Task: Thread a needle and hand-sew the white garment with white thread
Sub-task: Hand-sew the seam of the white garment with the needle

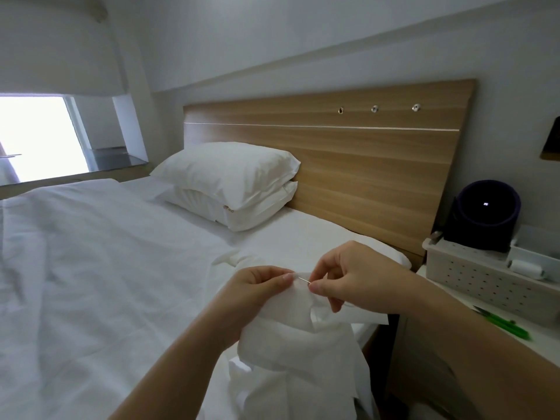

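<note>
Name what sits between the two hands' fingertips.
In the head view, a thin silver needle spans the gap between left hand and right hand, over the white fabric garment.

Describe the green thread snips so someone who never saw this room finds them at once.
Start at the wooden headboard; right of it stands a white bedside table holding a perforated white basket. The green thread snips lie on the tabletop in front of that basket, the only bright green thing among white and dark items.
</note>
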The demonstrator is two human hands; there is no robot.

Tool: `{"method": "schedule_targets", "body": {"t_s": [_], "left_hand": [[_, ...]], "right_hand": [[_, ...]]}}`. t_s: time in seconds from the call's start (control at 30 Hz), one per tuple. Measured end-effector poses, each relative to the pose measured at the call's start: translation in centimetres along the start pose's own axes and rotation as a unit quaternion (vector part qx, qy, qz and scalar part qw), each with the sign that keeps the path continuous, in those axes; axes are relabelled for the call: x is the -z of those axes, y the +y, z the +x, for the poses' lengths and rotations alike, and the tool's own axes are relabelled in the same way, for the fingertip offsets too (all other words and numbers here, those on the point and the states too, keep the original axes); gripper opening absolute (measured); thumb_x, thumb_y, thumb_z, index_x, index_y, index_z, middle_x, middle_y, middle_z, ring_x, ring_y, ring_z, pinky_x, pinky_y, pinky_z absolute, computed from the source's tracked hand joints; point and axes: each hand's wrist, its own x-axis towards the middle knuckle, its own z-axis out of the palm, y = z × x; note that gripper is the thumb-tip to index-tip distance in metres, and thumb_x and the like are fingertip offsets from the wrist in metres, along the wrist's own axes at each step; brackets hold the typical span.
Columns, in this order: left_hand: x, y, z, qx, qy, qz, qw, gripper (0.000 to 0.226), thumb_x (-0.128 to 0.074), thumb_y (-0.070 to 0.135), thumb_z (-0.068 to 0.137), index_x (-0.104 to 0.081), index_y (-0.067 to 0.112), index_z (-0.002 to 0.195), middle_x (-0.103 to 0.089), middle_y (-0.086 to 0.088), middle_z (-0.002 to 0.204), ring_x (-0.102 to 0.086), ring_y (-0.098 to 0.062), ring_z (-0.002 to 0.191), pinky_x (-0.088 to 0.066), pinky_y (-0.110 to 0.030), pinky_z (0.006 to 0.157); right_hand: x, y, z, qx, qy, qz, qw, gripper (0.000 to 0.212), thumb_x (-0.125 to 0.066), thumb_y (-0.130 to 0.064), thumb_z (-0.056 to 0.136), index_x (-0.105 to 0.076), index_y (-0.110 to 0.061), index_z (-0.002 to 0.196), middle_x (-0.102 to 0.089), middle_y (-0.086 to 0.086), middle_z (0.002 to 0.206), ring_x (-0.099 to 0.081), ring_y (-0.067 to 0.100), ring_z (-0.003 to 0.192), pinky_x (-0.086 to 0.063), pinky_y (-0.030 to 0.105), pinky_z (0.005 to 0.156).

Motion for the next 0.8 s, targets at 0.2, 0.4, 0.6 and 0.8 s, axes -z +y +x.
{"method": "schedule_targets", "body": {"t_s": [0.2, 0.4, 0.6, 0.8], "left_hand": [[0.06, -0.05, -0.13, 0.001, 0.008, 0.010, 1.000, 0.013, -0.066, 0.023, 0.086, -0.077, 0.017, 0.083, -0.075, -0.004, 0.084, -0.069, -0.012, 0.075, -0.057, -0.027, 0.070], [0.11, -0.20, -0.19, 0.000, 0.020, 0.030, 0.999, 0.014, -0.066, 0.025, 0.087, -0.077, 0.017, 0.089, -0.075, -0.003, 0.086, -0.069, -0.012, 0.076, -0.057, -0.029, 0.075], [0.03, -0.14, -0.19, -0.006, 0.029, 0.048, 0.998, 0.017, -0.065, 0.027, 0.088, -0.079, 0.027, 0.077, -0.075, 0.001, 0.083, -0.070, -0.009, 0.075, -0.056, -0.029, 0.075], [0.05, -0.11, -0.30, 0.023, 0.022, -0.014, 0.999, 0.019, -0.064, 0.022, 0.089, -0.079, 0.019, 0.078, -0.075, -0.004, 0.081, -0.070, -0.014, 0.073, -0.055, -0.029, 0.067]], "right_hand": [[-0.34, -0.11, 0.10, 0.002, 0.009, -0.005, 1.000, 0.009, -0.063, -0.025, 0.090, -0.069, -0.018, 0.090, -0.066, -0.006, 0.057, -0.055, -0.004, 0.046, -0.037, 0.009, 0.049], [-0.64, -0.08, 0.24, 0.009, 0.017, -0.007, 1.000, 0.007, -0.063, -0.024, 0.090, -0.069, -0.020, 0.091, -0.068, -0.006, 0.058, -0.055, -0.004, 0.047, -0.037, 0.009, 0.048], [-1.04, 0.01, 0.30, 0.035, 0.046, -0.002, 0.998, 0.004, -0.064, -0.025, 0.090, -0.066, -0.024, 0.093, -0.070, -0.005, 0.060, -0.058, -0.002, 0.051, -0.043, 0.011, 0.056], [-0.55, 0.22, 0.25, 0.026, 0.058, -0.006, 0.998, 0.007, -0.063, -0.024, 0.090, -0.066, -0.022, 0.096, -0.067, -0.008, 0.057, -0.054, -0.003, 0.049, -0.043, 0.012, 0.054]]}}
